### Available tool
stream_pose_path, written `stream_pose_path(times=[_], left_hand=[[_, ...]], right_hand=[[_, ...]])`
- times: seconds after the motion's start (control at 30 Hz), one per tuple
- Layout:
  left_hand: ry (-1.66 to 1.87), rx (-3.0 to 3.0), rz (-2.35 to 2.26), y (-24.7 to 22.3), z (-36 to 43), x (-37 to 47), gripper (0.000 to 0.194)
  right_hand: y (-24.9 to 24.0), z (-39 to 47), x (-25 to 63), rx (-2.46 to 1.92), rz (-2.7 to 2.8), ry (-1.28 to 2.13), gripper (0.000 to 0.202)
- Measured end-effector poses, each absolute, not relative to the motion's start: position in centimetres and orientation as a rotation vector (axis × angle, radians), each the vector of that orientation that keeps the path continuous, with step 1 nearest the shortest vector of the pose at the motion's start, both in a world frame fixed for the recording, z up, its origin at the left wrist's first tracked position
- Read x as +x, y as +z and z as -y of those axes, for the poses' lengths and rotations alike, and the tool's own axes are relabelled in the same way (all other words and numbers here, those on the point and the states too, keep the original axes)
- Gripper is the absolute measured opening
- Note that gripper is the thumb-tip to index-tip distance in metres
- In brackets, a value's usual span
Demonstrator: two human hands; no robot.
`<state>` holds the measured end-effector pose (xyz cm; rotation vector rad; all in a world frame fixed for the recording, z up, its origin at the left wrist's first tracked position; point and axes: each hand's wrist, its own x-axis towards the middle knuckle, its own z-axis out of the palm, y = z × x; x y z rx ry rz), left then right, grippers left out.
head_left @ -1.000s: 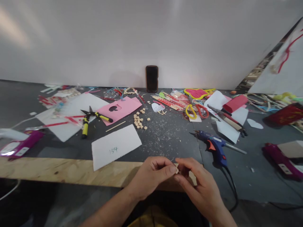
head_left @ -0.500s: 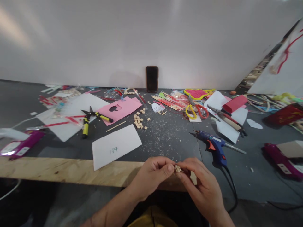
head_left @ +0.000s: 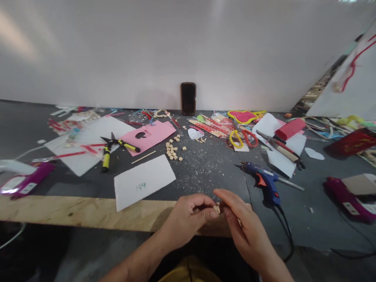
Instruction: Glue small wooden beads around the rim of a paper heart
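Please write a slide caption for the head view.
Left hand pinches a small pale cluster, right hand close beside it.

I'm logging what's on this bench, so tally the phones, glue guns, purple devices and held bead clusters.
Phone: 1
Glue gun: 1
Purple devices: 2
Held bead cluster: 1
Total: 5

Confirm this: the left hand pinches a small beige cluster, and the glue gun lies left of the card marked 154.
Not left: in the head view, the glue gun lies right of the card. The left hand does pinch a small beige cluster.
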<state>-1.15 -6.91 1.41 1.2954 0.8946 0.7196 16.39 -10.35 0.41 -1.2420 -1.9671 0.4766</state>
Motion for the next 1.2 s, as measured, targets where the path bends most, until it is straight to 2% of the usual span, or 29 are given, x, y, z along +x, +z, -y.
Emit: stream_pose_path(times=[0.13, 0.23, 0.4, 0.57, 0.67, 0.9, 1.2], left_hand=[[0.704, 1.314, -0.922, 1.5, 6.9, -1.4, 0.021], [0.702, 1.281, -0.948, 1.1, 6.9, -1.6, 0.023], [0.755, 1.218, -0.984, 0.2, 6.6, -1.8, 0.026], [0.774, 1.209, -1.017, 0.4, 6.4, -2.0, 0.027], [0.747, 1.122, -1.006, 0.7, 6.4, -1.8, 0.029], [0.801, 0.892, -0.844, 0.3, 6.6, -1.0, 0.026], [0.768, 0.821, -0.77, 0.2, 6.7, -0.7, 0.03]], right_hand=[[0.9, 10.0, 16.2, -1.291, 1.912, 0.49, 0.019], [1.0, 10.2, 16.6, -1.346, 1.837, 0.436, 0.011], [0.6, 10.7, 17.9, -1.486, 1.595, 0.377, 0.01], [1.2, 10.9, 18.5, -1.561, 1.227, 0.41, 0.02], [1.4, 10.9, 17.9, -1.554, 1.313, 0.463, 0.021], [0.8, 10.6, 15.7, -1.404, 1.601, 0.574, 0.01], [1.6, 10.1, 14.8, -1.307, 1.792, 0.557, 0.018]])
